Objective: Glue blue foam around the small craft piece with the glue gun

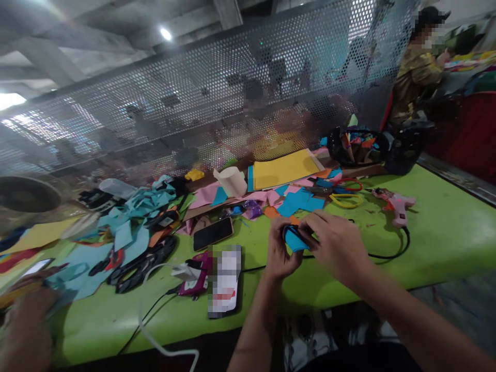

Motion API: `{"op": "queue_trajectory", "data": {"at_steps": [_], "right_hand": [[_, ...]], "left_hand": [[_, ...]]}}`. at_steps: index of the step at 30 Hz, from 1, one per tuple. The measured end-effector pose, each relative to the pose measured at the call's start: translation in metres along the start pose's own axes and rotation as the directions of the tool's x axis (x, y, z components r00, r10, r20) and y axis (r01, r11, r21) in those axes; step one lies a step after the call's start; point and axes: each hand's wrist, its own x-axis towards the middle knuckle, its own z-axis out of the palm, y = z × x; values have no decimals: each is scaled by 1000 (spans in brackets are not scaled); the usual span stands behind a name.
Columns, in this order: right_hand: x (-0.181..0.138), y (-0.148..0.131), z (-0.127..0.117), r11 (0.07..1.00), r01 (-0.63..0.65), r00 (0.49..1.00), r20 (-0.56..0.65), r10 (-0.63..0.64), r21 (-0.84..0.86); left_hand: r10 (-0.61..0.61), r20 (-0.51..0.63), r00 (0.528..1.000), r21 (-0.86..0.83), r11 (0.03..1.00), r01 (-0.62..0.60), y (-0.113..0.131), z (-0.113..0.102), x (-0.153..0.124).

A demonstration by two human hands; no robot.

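Observation:
Both of my hands are together above the front part of the green table. My left hand is closed around a small blue piece that looks like folded foam sheet or paper. From the right, my right hand pinches the upper edge of the same piece, its fingertips partly hiding a dark part there. Just behind the hands lie flat blue sheet scraps and an orange scrap. To the right rests a pink glue gun with a black cord, beside yellow-handled scissors.
Two phones, one dark and one lit, lie left of my hands near a purple power strip. Teal scraps and scissors cover the left. Yellow sheets and a perforated metal screen stand behind. Another person's hand is at far left.

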Motion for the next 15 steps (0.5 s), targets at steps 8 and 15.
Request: {"op": "queue_trajectory", "data": {"at_steps": [8,15], "right_hand": [[10,-5,-15,989,77,985,166,-56,-125],[17,-5,-19,968,189,964,219,-150,-168]], "left_hand": [[28,16,999,-15,999,-28,-5,2,-3],[44,14,999,-18,999,-44,-3,2,-1]]}}
